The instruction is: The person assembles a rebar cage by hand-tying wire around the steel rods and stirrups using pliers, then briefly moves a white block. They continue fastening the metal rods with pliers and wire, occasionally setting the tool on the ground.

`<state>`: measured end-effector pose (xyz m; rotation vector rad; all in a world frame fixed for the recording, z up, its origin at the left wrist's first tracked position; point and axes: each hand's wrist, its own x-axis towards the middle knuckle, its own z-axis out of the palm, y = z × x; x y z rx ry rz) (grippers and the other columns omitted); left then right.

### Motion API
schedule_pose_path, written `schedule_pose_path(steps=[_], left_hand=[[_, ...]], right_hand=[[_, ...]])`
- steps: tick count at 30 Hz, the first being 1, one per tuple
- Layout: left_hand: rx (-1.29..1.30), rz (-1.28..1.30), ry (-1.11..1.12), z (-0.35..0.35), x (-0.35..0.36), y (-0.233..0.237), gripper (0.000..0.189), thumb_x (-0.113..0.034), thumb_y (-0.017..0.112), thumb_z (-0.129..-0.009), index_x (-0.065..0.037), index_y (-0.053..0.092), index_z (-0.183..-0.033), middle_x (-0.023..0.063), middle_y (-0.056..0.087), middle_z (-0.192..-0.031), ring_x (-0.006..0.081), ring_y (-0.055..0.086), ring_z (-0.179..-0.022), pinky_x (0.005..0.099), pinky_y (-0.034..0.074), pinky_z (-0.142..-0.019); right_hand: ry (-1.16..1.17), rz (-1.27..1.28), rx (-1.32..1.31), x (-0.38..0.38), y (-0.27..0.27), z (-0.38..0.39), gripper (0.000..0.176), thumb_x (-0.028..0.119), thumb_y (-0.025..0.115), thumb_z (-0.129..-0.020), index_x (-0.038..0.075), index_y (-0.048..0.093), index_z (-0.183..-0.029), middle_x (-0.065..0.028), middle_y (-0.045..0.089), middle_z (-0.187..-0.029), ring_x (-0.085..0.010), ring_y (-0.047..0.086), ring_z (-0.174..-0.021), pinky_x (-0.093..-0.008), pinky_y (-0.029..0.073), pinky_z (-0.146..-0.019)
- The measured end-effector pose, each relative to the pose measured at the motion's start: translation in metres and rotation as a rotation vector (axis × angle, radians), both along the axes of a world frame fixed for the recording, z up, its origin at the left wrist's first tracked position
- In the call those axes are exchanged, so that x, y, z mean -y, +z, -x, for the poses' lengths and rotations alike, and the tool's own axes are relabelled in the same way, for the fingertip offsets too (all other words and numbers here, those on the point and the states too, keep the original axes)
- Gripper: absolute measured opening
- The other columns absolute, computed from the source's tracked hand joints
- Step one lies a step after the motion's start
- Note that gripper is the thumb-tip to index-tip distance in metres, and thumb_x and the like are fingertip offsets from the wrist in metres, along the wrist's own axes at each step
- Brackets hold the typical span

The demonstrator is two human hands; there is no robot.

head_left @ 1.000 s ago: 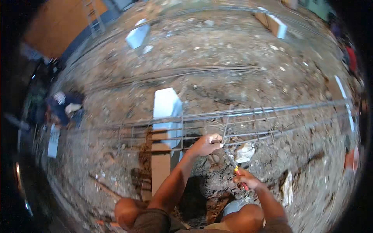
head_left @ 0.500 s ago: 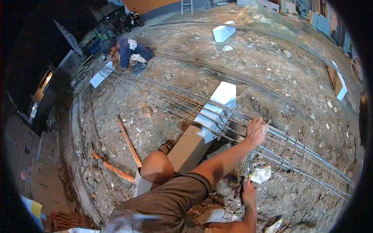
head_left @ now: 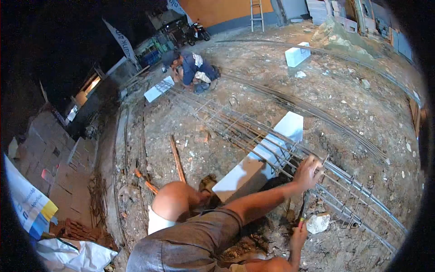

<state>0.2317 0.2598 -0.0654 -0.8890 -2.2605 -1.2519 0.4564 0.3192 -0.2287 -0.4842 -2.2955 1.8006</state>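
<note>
My left hand (head_left: pixel 309 173) reaches across to the rebar cage (head_left: pixel 354 182), its fingers curled at the top bars just beyond a long white block (head_left: pixel 286 132). Below it, my right hand (head_left: pixel 298 236) is closed around the red-and-yellow handle of the pliers (head_left: pixel 302 221). The tool's dark upper end points up under my left wrist, and its jaws are partly hidden there. The cage lies slantwise across the block, with several stirrups bunched to the right of my left hand. A pale rock (head_left: pixel 318 223) sits right beside the pliers.
A co-worker (head_left: pixel 192 70) crouches at the cage's far end, by another white block (head_left: pixel 159 89). Loose rebar (head_left: pixel 308 106) stretches over the rough ground. Wooden sticks (head_left: pixel 177 158) lie left of my knee (head_left: pixel 174 199). Another block (head_left: pixel 297 54) stands farther back.
My view has swung left, so the scene sits farther right. My left hand's fingers have drawn more together at the bars. The pliers have turned and look narrower.
</note>
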Motion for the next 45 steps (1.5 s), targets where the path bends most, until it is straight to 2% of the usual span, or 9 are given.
schedule_pose_path(steps=[6,9,16,20,24,35,38,40,45], left_hand=[[0.045,-0.036,-0.187,-0.025,0.034,-0.020,0.013,-0.016,0.067,-0.086,-0.003,0.064,-0.088,0.0124,0.058,-0.087,0.0317,0.058,-0.082,0.0415,0.045,-0.076],[0.133,-0.047,-0.226,-0.020,0.037,-0.014,0.014,-0.015,0.066,-0.086,-0.001,0.065,-0.084,0.0131,0.062,-0.079,0.0312,0.060,-0.079,0.0410,0.046,-0.074],[-0.075,0.151,-0.304,-0.011,0.046,-0.036,0.018,-0.019,0.072,-0.082,-0.005,0.067,-0.092,0.0104,0.068,-0.087,0.0246,0.063,-0.081,0.0384,0.048,-0.077],[0.077,0.091,-0.294,-0.026,0.038,-0.026,0.015,-0.015,0.073,-0.080,-0.006,0.069,-0.091,0.0112,0.067,-0.088,0.0310,0.062,-0.085,0.0413,0.045,-0.081],[-0.032,0.107,-0.287,-0.021,0.042,-0.034,0.019,-0.017,0.074,-0.080,-0.005,0.068,-0.094,0.0119,0.065,-0.090,0.0314,0.061,-0.089,0.0430,0.042,-0.085],[0.094,0.476,-0.577,-0.061,-0.027,0.000,0.048,-0.039,0.068,-0.086,-0.004,0.064,-0.119,0.0202,0.066,-0.111,0.0346,0.067,-0.088,0.0443,0.052,-0.081],[0.119,0.471,-0.528,-0.062,-0.043,-0.013,0.055,-0.047,0.069,-0.084,-0.001,0.065,-0.114,0.0192,0.070,-0.096,0.0360,0.068,-0.082,0.0455,0.053,-0.074],[0.154,0.517,-0.520,-0.066,-0.051,-0.004,0.057,-0.050,0.070,-0.082,-0.001,0.066,-0.112,0.0190,0.070,-0.092,0.0355,0.068,-0.080,0.0453,0.053,-0.072],[0.034,0.452,-0.477,-0.077,-0.066,-0.015,0.061,-0.059,0.070,-0.078,-0.003,0.069,-0.104,0.0221,0.069,-0.081,0.0356,0.068,-0.071,0.0462,0.053,-0.063]], right_hand=[[-0.071,1.167,0.367,-0.006,0.040,0.000,0.044,0.051,0.057,-0.092,0.007,0.057,-0.092,-0.0047,0.048,-0.052,-0.0224,0.044,-0.036,-0.0347,0.038,-0.036],[0.506,1.804,0.115,0.005,0.036,-0.013,0.053,0.061,0.054,-0.087,0.009,0.056,-0.094,-0.0005,0.043,-0.051,-0.0193,0.038,-0.034,-0.0314,0.033,-0.034],[-0.395,0.323,0.269,0.036,0.037,-0.095,0.016,0.017,0.062,-0.080,0.007,0.052,-0.088,-0.0048,0.050,-0.058,-0.0174,0.058,-0.055,-0.0372,0.050,-0.051],[-0.624,-0.349,0.611,0.019,0.034,-0.169,0.029,0.025,0.071,-0.082,0.005,0.054,-0.094,-0.0125,0.057,-0.072,-0.0334,0.058,-0.057,-0.0438,0.050,-0.054],[-0.819,-0.858,0.596,0.009,0.060,-0.204,0.036,0.033,0.069,-0.085,0.009,0.059,-0.110,-0.0164,0.058,-0.097,-0.0369,0.058,-0.098,-0.0503,0.047,-0.081],[-0.937,-0.169,0.077,-0.015,0.012,-0.161,0.031,0.014,0.056,-0.088,-0.004,0.060,-0.113,-0.0167,0.067,-0.104,-0.0299,0.065,-0.093,-0.0406,0.049,-0.080],[-1.310,0.992,-0.089,-0.024,0.059,-0.163,0.021,0.015,0.054,-0.093,0.003,0.065,-0.104,-0.0098,0.068,-0.102,-0.0212,0.063,-0.085,-0.0300,0.047,-0.072],[-1.249,1.019,-0.465,-0.030,0.031,-0.196,0.015,0.018,0.055,-0.094,0.007,0.063,-0.101,-0.0077,0.065,-0.089,-0.0151,0.057,-0.067,-0.0256,0.041,-0.059],[-1.485,0.392,-0.210,-0.035,0.100,-0.245,0.015,0.020,0.056,-0.097,0.010,0.061,-0.108,0.0044,0.043,-0.064,-0.0048,0.035,-0.049,-0.0211,0.025,-0.042]])
